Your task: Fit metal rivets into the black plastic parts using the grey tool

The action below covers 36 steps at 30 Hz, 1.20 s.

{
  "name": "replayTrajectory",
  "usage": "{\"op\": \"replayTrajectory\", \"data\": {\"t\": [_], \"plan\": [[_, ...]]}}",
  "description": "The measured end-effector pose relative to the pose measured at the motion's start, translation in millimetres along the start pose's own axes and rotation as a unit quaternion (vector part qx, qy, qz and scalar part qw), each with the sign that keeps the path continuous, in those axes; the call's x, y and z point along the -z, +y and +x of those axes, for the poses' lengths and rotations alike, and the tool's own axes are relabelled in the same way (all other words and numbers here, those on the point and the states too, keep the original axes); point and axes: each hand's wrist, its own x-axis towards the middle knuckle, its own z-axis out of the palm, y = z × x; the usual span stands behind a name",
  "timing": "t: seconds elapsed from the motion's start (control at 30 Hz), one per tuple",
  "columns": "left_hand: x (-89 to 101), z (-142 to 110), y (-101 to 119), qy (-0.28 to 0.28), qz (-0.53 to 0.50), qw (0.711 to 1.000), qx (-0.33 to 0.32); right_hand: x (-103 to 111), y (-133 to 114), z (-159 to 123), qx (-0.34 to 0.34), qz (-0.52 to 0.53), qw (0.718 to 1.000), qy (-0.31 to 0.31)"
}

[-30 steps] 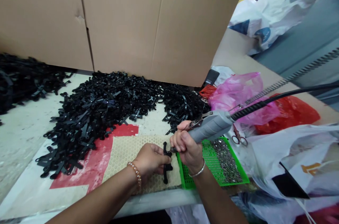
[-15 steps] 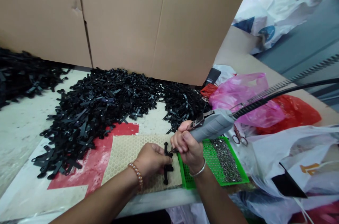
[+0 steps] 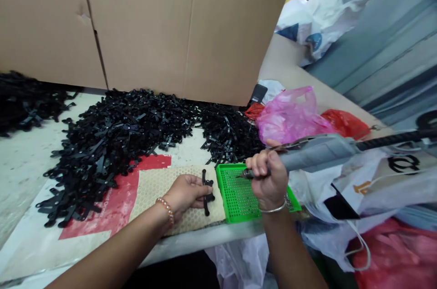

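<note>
My left hand (image 3: 187, 193) pinches a small black plastic piece with several arms (image 3: 206, 205) on a honeycomb-patterned mat (image 3: 153, 189). In my right hand (image 3: 269, 177) is a grey electric screwdriver (image 3: 314, 152), held nearly level with its bit pointing left. The bit hangs over a green perforated tray (image 3: 239, 218). Small metal parts lie in the tray, most of them hidden behind my right hand and wrist. A dark cable runs off to the right from the screwdriver's rear end.
Heaps of black plastic pieces (image 3: 129, 120) cover the table's back and left. Behind them stands a large cardboard sheet (image 3: 143, 29). A pink plastic bag (image 3: 290, 116) and a red bag (image 3: 344, 123) lie at right, with white bags (image 3: 327, 189) nearer.
My right hand has swung the screwdriver right, away from the black piece and over the green tray. My left hand still holds the piece on the mat. The whole view has shifted slightly.
</note>
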Motion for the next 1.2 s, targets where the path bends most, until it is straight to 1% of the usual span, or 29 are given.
{"op": "replayTrajectory", "data": {"t": [0.03, 0.1, 0.2, 0.27, 0.37, 0.47, 0.63, 0.83, 1.2], "plan": [[0.5, 0.4, -0.7, -0.002, -0.002, 1.0, 0.002, 8.0, 0.1, -2.0, 0.005, -0.018, 0.999, 0.027], [1.2, 0.9, -1.0, -0.011, -0.001, 1.0, 0.009, 22.0, 6.1, -8.3, -0.016, -0.047, 0.997, 0.067], [1.7, 1.4, 0.7, -0.007, 0.015, 1.0, 0.014, 32.2, 18.8, -17.6, -0.054, -0.058, 0.993, 0.09], [1.8, 1.8, 1.6, 0.001, 0.024, 1.0, 0.013, 32.5, 23.9, -20.8, -0.059, -0.047, 0.994, 0.083], [2.2, 3.1, 0.7, -0.002, 0.034, 0.999, 0.011, 29.5, 27.6, -21.6, -0.065, -0.035, 0.995, 0.061], [3.2, 4.9, -1.8, -0.009, 0.045, 0.999, 0.011, 28.1, 31.9, -21.2, -0.076, -0.042, 0.995, 0.044], [4.2, 5.9, -1.9, -0.009, 0.052, 0.999, 0.012, 31.4, 39.4, -22.8, -0.073, -0.048, 0.996, 0.024], [3.3, 2.1, 1.4, -0.014, 0.056, 0.998, 0.01, 33.8, 40.9, -24.7, -0.077, -0.062, 0.995, 0.02], [5.7, 4.0, -1.9, -0.012, 0.043, 0.999, 0.013, 37.0, 45.6, -26.4, -0.075, -0.081, 0.994, -0.007]]}}
